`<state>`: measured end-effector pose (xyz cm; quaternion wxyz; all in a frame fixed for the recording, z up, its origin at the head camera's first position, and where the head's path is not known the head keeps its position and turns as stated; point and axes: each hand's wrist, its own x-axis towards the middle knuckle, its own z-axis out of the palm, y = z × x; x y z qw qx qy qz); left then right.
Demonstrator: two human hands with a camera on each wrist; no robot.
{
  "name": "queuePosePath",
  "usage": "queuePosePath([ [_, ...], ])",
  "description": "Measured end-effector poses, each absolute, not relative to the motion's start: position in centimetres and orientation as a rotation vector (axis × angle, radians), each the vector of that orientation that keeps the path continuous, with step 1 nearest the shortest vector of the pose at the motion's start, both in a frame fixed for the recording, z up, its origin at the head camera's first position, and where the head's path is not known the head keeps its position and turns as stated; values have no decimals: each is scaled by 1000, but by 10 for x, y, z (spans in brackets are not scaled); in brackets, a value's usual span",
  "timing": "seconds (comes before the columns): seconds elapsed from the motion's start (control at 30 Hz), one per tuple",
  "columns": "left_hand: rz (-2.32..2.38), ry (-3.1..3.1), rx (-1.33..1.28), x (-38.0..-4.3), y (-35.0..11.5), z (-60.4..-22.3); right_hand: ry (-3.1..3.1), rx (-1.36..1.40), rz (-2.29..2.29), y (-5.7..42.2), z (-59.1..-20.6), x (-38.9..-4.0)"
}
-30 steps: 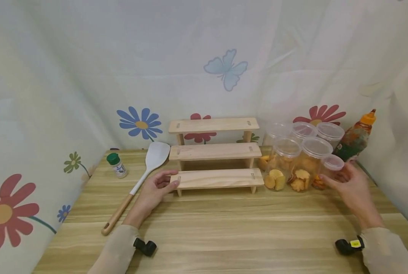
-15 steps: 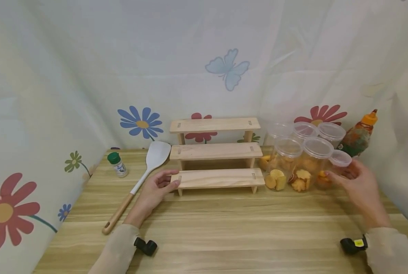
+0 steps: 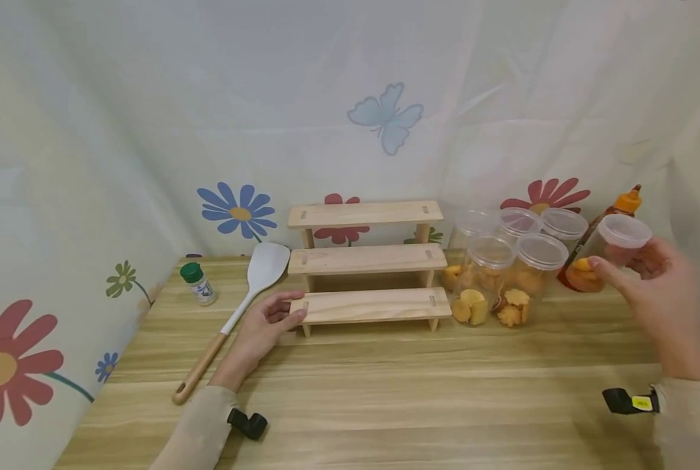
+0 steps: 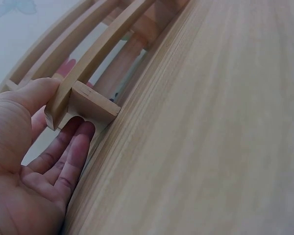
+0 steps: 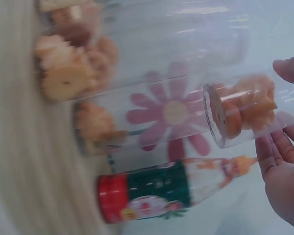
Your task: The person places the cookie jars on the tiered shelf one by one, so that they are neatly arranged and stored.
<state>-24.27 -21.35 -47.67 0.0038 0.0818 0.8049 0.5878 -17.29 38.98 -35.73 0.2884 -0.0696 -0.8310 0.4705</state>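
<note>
In the head view, my right hand grips a small clear lidded jar, raised off the table and slightly tilted. Orange-yellow biscuits lie in its base, plain in the right wrist view. At the left end of the three-tier wooden shelf, my left hand holds the lowest board, its thumb at the board's edge and other fingers beside the leg. Taller clear jars with biscuits stand together right of the shelf. A sauce bottle with an orange nozzle is partly hidden behind the lifted jar.
A white spatula with a wooden handle lies left of the shelf, near my left forearm. Beyond it stands a green-capped shaker. A flower-printed cloth hangs behind the wood-grain table.
My right hand has lifted the small jar from beside the taller jars, moving it up and to the right. My left hand stays on the shelf.
</note>
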Motion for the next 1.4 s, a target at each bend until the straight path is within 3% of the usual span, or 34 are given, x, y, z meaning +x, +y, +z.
queuePosePath([
  [0.47, 1837, 2505, 227, -241, -214, -474, -2140, -44, 1265, 374, -296, -175],
  [0.7, 1855, 2495, 248, -241, -215, -475, -2133, 45, 1355, 345, -275, -193],
  [1.4, 1846, 2504, 234, -241, -214, -477, -2252, 348, 1446, 245, -260, -261],
])
